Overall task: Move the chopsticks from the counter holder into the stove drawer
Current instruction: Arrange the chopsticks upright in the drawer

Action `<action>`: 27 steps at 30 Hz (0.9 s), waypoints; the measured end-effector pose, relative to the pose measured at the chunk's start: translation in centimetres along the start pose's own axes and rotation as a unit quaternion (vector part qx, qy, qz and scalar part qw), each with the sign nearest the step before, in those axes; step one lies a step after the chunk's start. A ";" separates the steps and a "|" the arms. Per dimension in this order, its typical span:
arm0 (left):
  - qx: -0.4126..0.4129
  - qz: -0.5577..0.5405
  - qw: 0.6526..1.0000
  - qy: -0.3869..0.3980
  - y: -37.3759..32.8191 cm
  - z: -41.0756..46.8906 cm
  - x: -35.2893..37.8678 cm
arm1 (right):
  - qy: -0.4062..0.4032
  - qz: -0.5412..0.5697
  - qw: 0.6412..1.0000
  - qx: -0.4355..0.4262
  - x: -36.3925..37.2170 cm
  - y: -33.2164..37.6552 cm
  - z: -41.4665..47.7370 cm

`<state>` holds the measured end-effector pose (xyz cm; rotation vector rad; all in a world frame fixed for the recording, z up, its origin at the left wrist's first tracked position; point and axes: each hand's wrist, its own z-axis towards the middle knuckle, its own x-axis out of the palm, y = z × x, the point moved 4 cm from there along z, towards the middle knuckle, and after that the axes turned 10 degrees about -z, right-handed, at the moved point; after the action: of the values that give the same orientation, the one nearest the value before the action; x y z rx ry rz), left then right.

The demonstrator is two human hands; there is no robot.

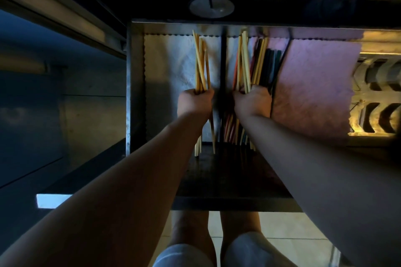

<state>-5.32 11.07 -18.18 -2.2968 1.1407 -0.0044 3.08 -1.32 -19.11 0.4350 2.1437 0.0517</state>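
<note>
Gripping chopsticks (200, 65) in 2 hands (194, 104) (252, 102)

My left hand (194, 104) grips a bundle of pale wooden chopsticks (200, 65) over the left compartment of the open drawer (134, 93), which is lined with white paper (169, 65). Past the dark divider (223, 60), my right hand (252, 103) grips a mixed bundle (245, 60) of pale and coloured sticks. Pink paper (314, 93) lines the right side.
</note>
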 end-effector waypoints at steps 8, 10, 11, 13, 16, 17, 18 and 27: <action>-0.007 -0.004 1.000 0.016 0.0 -0.2 0.1 | 0.013 -0.027 0.999 0.010 -0.7 -0.2 0.2; -0.004 -0.003 1.000 0.016 0.0 -0.2 0.1 | 0.028 -0.032 0.999 -0.010 -0.4 -0.2 0.1; -0.006 -0.002 1.000 0.015 0.0 -0.1 0.1 | 0.032 -0.030 0.999 -0.018 -0.3 -0.2 0.1; -0.011 -0.001 1.000 0.012 0.2 0.0 0.1 | 0.030 -0.031 0.999 -0.015 -0.1 0.0 0.2; -0.008 0.002 1.000 0.006 0.3 0.1 0.1 | 0.032 -0.026 0.999 0.005 0.1 0.3 0.2; -0.006 0.005 1.000 0.006 0.3 0.1 0.1 | 0.028 -0.019 0.999 0.008 0.0 0.4 0.1; -0.004 0.007 1.000 0.007 0.2 0.1 0.2 | 0.025 -0.010 1.000 0.008 -0.2 0.4 0.0; 0.021 0.036 0.998 0.049 -1.2 -1.6 2.6 | 0.039 0.071 0.997 -0.001 -4.2 -1.4 -0.3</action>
<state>-3.20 8.98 -16.92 -2.2375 1.2610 -0.1144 4.56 -3.92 -15.89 0.5911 2.1852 0.1535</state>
